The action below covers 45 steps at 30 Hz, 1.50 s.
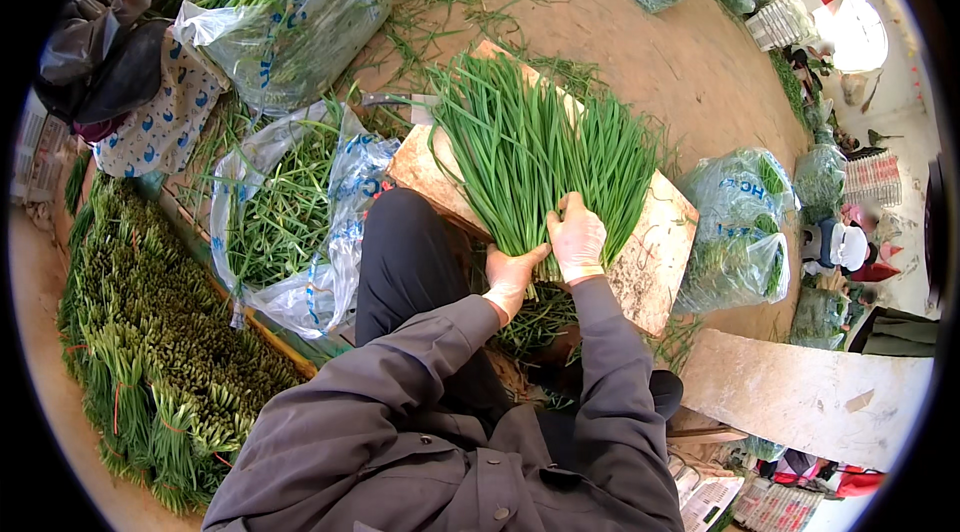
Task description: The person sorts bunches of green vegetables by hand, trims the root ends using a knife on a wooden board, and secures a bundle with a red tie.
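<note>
A wide, fanned bunch of green Chinese chives [530,147] lies across a low, worn board [655,257] before me, leaf tips pointing away. My left hand [508,277], in what looks like a thin pale glove, is closed round the near, cut end at its left side. Just right of it, my right hand [577,240] grips the stems from above, fingers curled. The fingertips beneath the bunch are hidden. By the board's far left corner is a knife [424,110] with a broad blade, its dark handle pointing left.
An open plastic bag [345,187] of loose chive leaves stands left of my knee. Many tied chive bundles [170,332] are stacked at far left. A big filled bag [310,42] is beyond, near another person [110,62]. Bagged chives [735,232] and a pale bench [800,397] flank the right.
</note>
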### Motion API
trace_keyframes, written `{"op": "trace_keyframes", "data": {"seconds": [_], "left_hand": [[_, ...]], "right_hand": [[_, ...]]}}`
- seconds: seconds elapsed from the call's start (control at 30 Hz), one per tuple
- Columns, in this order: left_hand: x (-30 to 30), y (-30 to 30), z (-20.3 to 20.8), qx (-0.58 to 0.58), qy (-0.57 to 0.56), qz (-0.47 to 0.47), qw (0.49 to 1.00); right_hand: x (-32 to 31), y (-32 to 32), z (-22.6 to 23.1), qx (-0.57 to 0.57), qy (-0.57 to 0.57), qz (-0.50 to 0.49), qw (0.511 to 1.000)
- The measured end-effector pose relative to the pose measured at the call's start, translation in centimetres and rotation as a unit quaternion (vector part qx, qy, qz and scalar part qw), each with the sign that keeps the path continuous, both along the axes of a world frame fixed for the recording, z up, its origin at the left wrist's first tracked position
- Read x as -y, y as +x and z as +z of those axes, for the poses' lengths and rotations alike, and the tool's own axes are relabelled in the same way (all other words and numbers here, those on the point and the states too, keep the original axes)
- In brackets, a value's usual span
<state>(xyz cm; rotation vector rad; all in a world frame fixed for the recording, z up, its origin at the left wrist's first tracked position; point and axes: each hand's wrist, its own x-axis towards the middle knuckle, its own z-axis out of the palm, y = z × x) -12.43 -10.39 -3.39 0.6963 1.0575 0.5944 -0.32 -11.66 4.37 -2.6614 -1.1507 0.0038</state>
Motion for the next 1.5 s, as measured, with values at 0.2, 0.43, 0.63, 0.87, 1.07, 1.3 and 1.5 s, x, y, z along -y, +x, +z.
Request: {"op": "trace_keyframes", "data": {"seconds": [0.2, 0.43, 0.63, 0.87, 1.07, 1.3, 1.5], "left_hand": [[-0.1, -0.2, -0.2, -0.05, 0.022, -0.012, 0.998], [0.4, 0.3, -1.1, -0.083, 0.043, -0.021, 0.995], [-0.8, -0.9, 2.6, -0.01, -0.07, 0.003, 0.997], [-1.9, -0.5, 0.5, -0.033, -0.103, -0.016, 0.994], [-1.3, 0.0, 0.3, 0.035, -0.112, -0.062, 0.991], [-1.8, -0.6, -1.6, -0.053, -0.026, -0.086, 0.995], [-1.9, -0.3, 0.4, -0.071, -0.048, -0.124, 0.989]], "right_hand": [[-2.5, -1.6, -0.8, 0.063, 0.041, 0.104, 0.992], [-4.5, -1.4, -0.9, 0.08, -0.045, 0.092, 0.992], [-0.9, 0.0, 0.7, -0.205, 0.174, 0.002, 0.963], [3.7, -2.3, 1.0, -0.316, 0.297, 0.072, 0.898], [8.2, -7.4, 1.2, -0.175, 0.25, 0.194, 0.932], [14.6, -9.0, 1.3, -0.347, 0.03, 0.27, 0.898], [18.4, -5.5, 1.7, -0.423, -0.281, 0.267, 0.819]]}}
